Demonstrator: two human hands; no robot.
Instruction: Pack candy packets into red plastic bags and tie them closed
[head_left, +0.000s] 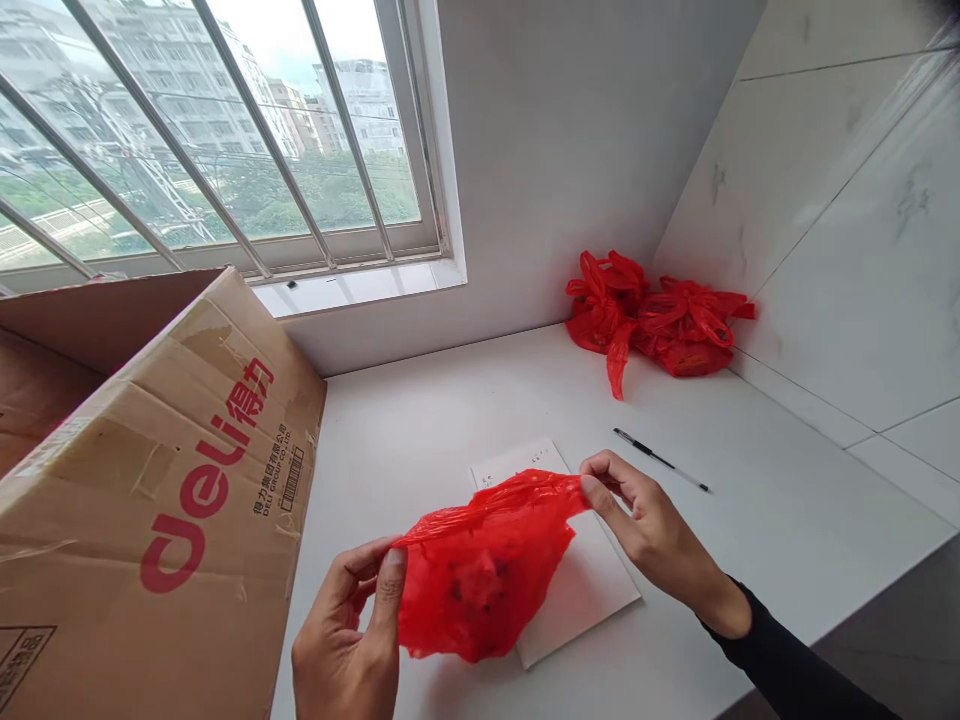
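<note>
A thin red plastic bag [484, 560] is stretched between my two hands above the white table. My left hand [349, 630] pinches its left top corner between thumb and fingers. With thumb and fingertips, my right hand [637, 505] grips the right top corner. Small dark shapes show through the lower middle of the bag; I cannot make out what they are. Beneath and behind the bag lies a white paper pad [581, 590] with handwriting near its top edge, partly covered. A black pen [660, 460] rests on the table just beyond my right hand.
On the left stands a large open cardboard box [187, 480] with red lettering. Two knotted red bags [607, 300] sit in the far corner against the wall and the tiles. A barred window [225, 130] is above the sill [360, 285]. The white table [420, 410] ends at the lower right.
</note>
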